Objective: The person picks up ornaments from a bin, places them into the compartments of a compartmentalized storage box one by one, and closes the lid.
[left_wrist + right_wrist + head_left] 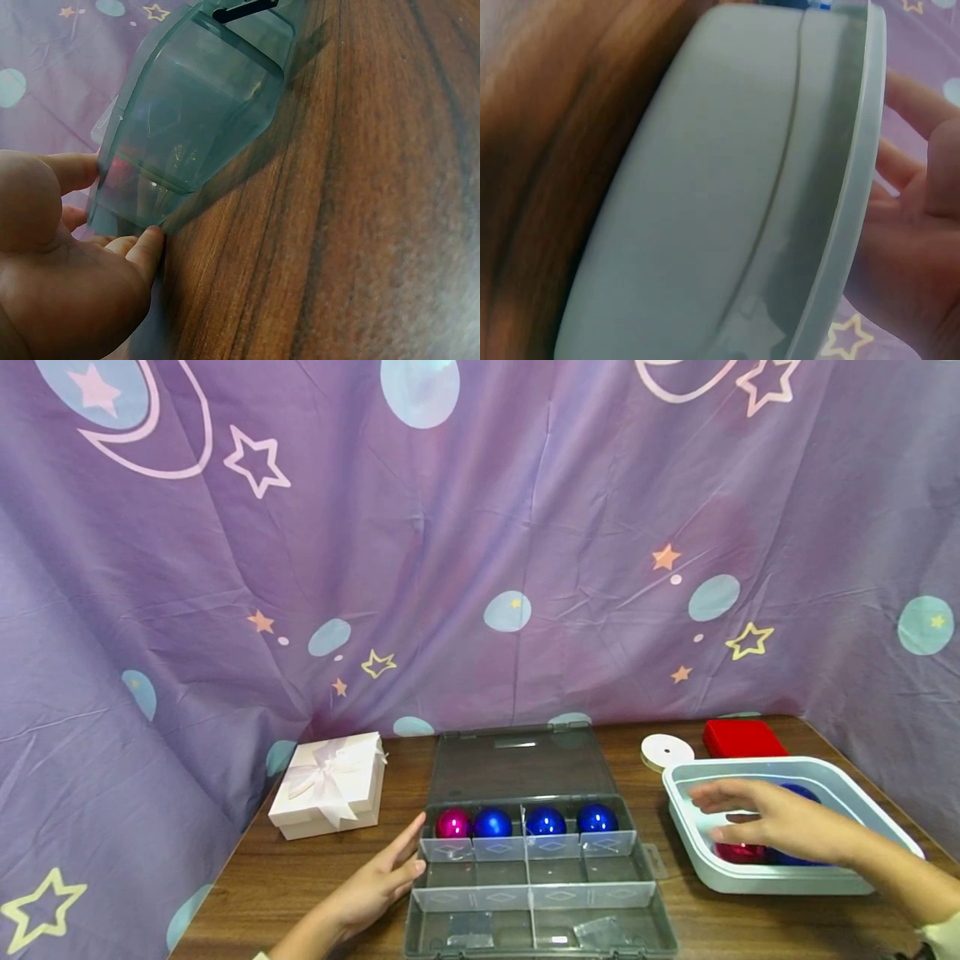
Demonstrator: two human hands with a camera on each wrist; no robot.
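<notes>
Left hand point(378, 887), fingers extended, touched the left side of the divided box point(501, 872); right hand point(783, 822), fingers loose and seemingly empty, hung over a red ball point(741, 854) in the tub point(787, 882) at right, apparently a picking step, next calling for a grip.

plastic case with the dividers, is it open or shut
The case is open: its lid is folded back, leaving four balls inside uncovered.
</notes>
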